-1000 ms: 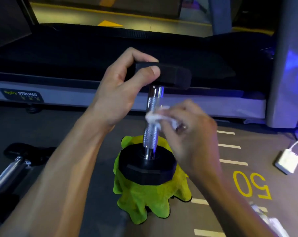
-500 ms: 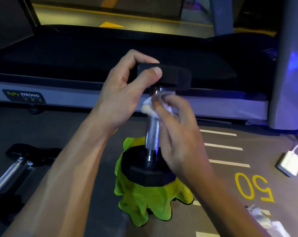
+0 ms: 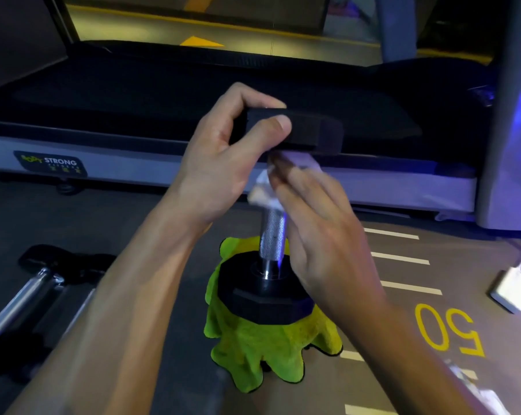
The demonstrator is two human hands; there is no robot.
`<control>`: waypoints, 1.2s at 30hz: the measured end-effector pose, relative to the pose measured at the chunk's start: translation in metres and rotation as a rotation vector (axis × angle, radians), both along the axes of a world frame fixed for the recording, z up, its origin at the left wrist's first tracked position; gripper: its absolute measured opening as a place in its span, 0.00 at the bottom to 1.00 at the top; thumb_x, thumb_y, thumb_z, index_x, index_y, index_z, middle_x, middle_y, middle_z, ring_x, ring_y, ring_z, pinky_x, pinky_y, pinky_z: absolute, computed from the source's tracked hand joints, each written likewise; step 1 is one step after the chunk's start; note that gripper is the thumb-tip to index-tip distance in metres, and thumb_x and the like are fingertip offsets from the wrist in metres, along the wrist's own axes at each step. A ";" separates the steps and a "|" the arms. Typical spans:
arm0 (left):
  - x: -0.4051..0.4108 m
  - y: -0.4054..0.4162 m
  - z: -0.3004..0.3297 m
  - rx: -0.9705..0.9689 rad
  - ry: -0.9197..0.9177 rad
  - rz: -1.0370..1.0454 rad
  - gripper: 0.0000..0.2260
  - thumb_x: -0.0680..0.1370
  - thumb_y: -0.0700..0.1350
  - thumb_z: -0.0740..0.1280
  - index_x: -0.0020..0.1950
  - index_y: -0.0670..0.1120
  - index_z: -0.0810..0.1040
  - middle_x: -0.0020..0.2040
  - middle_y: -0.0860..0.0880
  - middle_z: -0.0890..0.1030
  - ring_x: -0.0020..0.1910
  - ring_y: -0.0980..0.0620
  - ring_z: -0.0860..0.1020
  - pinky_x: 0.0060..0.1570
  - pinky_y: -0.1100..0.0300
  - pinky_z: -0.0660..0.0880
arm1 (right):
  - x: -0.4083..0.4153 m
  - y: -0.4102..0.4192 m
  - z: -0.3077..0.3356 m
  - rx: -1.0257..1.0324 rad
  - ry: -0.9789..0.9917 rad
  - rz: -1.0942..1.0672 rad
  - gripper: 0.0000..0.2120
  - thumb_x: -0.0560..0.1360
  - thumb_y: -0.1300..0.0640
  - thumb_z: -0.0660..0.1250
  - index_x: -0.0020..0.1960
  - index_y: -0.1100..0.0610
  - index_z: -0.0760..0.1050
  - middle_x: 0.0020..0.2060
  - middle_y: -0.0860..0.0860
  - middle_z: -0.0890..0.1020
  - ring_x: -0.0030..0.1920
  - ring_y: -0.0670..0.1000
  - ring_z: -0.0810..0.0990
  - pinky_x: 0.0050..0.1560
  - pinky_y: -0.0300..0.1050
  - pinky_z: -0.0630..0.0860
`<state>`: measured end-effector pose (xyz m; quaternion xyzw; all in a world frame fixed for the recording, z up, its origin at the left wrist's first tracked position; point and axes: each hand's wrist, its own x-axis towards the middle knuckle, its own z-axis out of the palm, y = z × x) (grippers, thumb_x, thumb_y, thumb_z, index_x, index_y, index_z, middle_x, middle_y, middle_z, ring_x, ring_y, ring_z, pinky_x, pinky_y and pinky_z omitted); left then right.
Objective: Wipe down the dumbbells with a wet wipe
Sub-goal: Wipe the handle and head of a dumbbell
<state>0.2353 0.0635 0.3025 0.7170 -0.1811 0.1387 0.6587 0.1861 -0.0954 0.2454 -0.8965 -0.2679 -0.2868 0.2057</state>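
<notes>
A black dumbbell stands on end on a green cloth; its knurled chrome handle points up. My left hand grips the upper black head between thumb and fingers. A white wet wipe is wrapped round the top of the handle just under that head, and my right hand holds it there. The right fingers are blurred.
A second dumbbell lies on the floor at the left. A treadmill runs across the back, its upright at the right. A white charger with a cable lies right, above a yellow "50". Crumpled wrapping lies bottom right.
My right hand has slid the wipe up the handle from its middle to just under the upper head. The left hand keeps its grip on the head.
</notes>
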 end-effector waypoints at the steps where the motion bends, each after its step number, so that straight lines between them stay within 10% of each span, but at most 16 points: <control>1: 0.000 0.000 0.001 0.005 0.006 -0.006 0.05 0.79 0.46 0.68 0.54 0.49 0.78 0.51 0.51 0.80 0.49 0.61 0.80 0.49 0.67 0.76 | 0.006 0.003 0.005 -0.021 -0.022 -0.008 0.20 0.80 0.69 0.64 0.71 0.64 0.76 0.69 0.55 0.79 0.69 0.56 0.72 0.75 0.44 0.66; 9: 0.001 0.001 -0.001 0.014 -0.021 0.004 0.06 0.78 0.47 0.69 0.54 0.48 0.79 0.50 0.52 0.80 0.49 0.61 0.78 0.52 0.66 0.74 | -0.004 0.011 -0.011 0.001 0.049 0.131 0.14 0.77 0.66 0.62 0.57 0.61 0.84 0.60 0.50 0.85 0.66 0.56 0.77 0.65 0.55 0.76; 15: 0.000 0.000 -0.003 0.030 -0.027 0.002 0.07 0.77 0.50 0.70 0.54 0.51 0.79 0.51 0.49 0.80 0.50 0.57 0.79 0.52 0.61 0.77 | 0.011 -0.002 0.005 0.021 -0.058 0.068 0.14 0.79 0.67 0.65 0.60 0.58 0.84 0.62 0.49 0.84 0.62 0.53 0.73 0.70 0.36 0.67; 22: -0.002 0.002 -0.001 -0.006 -0.018 0.037 0.05 0.78 0.47 0.70 0.52 0.49 0.79 0.45 0.58 0.80 0.45 0.64 0.78 0.49 0.69 0.73 | -0.017 -0.018 -0.007 0.127 0.180 0.167 0.20 0.74 0.72 0.65 0.56 0.55 0.87 0.60 0.43 0.85 0.55 0.42 0.77 0.61 0.30 0.70; 28: -0.005 -0.003 -0.003 0.077 -0.041 0.100 0.17 0.73 0.59 0.77 0.52 0.50 0.77 0.48 0.53 0.81 0.46 0.57 0.79 0.50 0.60 0.75 | -0.041 0.014 0.012 -0.182 0.522 0.142 0.19 0.74 0.66 0.58 0.55 0.53 0.84 0.54 0.46 0.83 0.55 0.52 0.81 0.56 0.45 0.79; 32: -0.006 -0.004 -0.001 0.076 -0.068 0.081 0.16 0.75 0.53 0.79 0.50 0.48 0.76 0.45 0.53 0.81 0.45 0.56 0.79 0.49 0.59 0.76 | -0.046 0.030 0.027 -0.224 0.565 0.005 0.17 0.78 0.61 0.57 0.60 0.49 0.79 0.50 0.48 0.72 0.47 0.55 0.74 0.46 0.43 0.70; 36: -0.009 0.001 -0.001 0.051 -0.115 0.040 0.15 0.76 0.47 0.79 0.51 0.44 0.75 0.46 0.50 0.81 0.43 0.57 0.78 0.46 0.64 0.75 | -0.045 0.008 0.020 -0.029 0.594 0.122 0.18 0.74 0.60 0.59 0.50 0.51 0.87 0.44 0.38 0.84 0.47 0.39 0.80 0.50 0.29 0.74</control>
